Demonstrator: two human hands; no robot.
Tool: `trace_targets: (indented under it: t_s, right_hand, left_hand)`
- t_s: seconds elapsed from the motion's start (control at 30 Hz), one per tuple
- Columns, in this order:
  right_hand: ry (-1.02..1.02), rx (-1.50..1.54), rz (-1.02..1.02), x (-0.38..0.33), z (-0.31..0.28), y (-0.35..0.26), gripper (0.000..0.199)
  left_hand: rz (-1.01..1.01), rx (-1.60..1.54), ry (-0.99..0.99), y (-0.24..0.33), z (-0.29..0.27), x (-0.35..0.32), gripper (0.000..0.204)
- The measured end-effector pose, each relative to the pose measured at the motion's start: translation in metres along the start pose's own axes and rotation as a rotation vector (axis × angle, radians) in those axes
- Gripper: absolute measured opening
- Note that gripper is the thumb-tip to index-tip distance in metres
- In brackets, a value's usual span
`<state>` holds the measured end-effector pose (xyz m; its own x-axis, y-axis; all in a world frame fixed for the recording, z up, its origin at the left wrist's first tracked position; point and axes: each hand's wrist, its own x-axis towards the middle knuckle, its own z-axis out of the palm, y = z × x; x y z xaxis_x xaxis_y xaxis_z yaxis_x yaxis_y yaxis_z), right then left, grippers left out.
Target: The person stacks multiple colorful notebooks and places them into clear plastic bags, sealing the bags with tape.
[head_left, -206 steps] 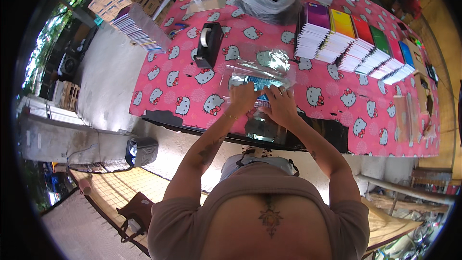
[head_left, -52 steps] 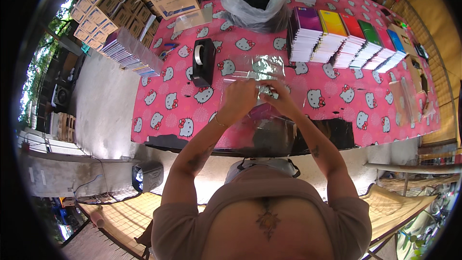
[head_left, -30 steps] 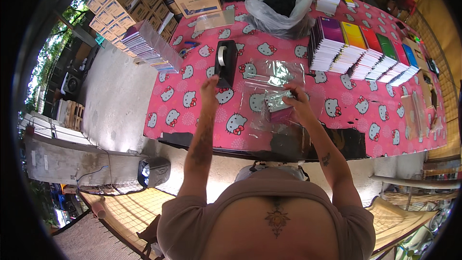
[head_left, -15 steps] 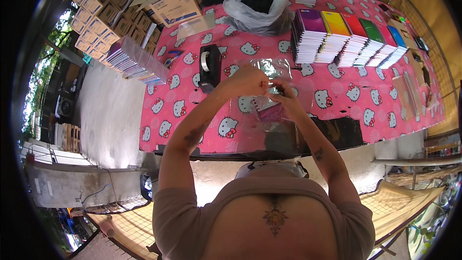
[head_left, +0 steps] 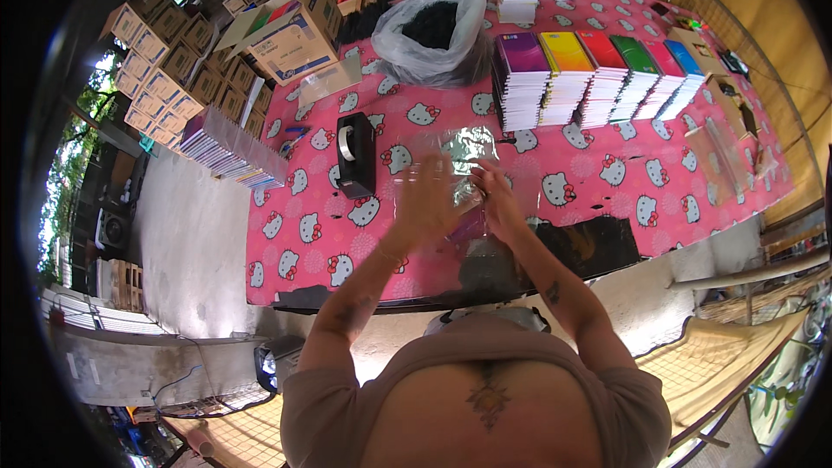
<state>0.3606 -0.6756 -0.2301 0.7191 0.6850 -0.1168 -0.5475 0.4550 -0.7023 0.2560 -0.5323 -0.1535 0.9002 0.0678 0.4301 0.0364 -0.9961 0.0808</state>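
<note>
A clear plastic sleeve lies flat on the table in front of me, shiny with reflections. Over its left part is my left hand, smeared by motion, with the fingers looking stretched out and holding nothing I can see. My right hand has its fingers bent and pressed together on the plastic. Between and below my hands shows part of a purple notebook, mostly covered by them and by the film. Whether the notebook is inside the plastic I cannot tell.
A black tape dispenser stands left of my hands. Stacked spiral notebooks in several colours line the back right. Behind are a plastic bag of black material and an open carton. More notebooks stand at the left edge.
My left hand has come away from the right and down over the left side of the plastic. My right hand stays at the plastic. The view has shifted slightly.
</note>
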Motion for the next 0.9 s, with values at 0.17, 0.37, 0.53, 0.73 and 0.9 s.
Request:
trace_targets:
  t_s: [0.17,0.37,0.53,0.73,0.9]
  right_hand:
    - [-0.119,0.005,0.409,-0.038,-0.088,0.067,0.029]
    - [-0.159,0.423,0.396,-0.065,0.003,0.028,0.048]
    - [-0.388,-0.687,0.059,-0.023,-0.024,-0.025,0.077]
    - [-0.437,-0.589,-0.218,-0.016,-0.035,-0.012,0.08]
    - [-0.261,-0.515,-0.096,-0.034,0.002,0.009,0.052]
  left_hand:
    - [-0.226,-0.035,-0.213,0.037,-0.031,0.005,0.07]
    - [-0.774,-0.947,-0.099,0.026,-0.021,-0.037,0.078]
    - [-0.825,-1.344,0.131,0.011,0.04,-0.114,0.09]
    - [-0.465,-1.374,0.173,0.035,0.016,-0.059,0.084]
    - [-0.592,-1.182,0.327,0.051,0.038,-0.056,0.043]
